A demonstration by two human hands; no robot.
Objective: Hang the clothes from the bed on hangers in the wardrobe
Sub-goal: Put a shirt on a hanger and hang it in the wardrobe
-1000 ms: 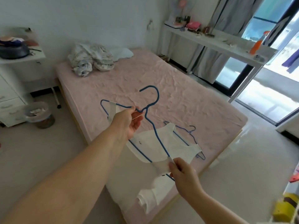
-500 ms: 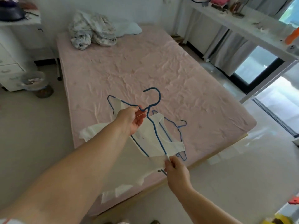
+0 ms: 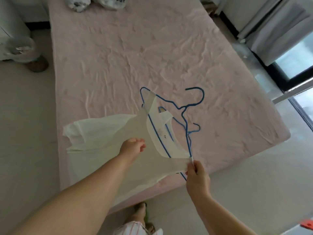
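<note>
Since the earlier frames the left hand (image 3: 133, 146) has let go of the hanger's neck and dropped lower onto the body of the white top (image 3: 108, 133), and the view has tipped further down over the bed (image 3: 118, 56).

Two blue hangers show. One hanger (image 3: 186, 116) is threaded through the top, its hook pointing up and away over the pink sheet. The second hanger (image 3: 196, 130) lies on the bed just behind it, only partly visible. There is one white top, and one heap of crumpled bedding (image 3: 94, 2) at the far end of the bed.

The left arm reaches forward from the lower left. Its fingers are bent down onto the cloth, but whether they grip it or only rest there cannot be told. The right hand (image 3: 197, 177) comes in from the lower right, with fingertips and thumb pinching the near shoulder strap of the top together with the lower end of the threaded hanger.

A waste bin (image 3: 22, 48) lined with a bag stands on the floor left of the bed, with some rubbish inside.
</note>
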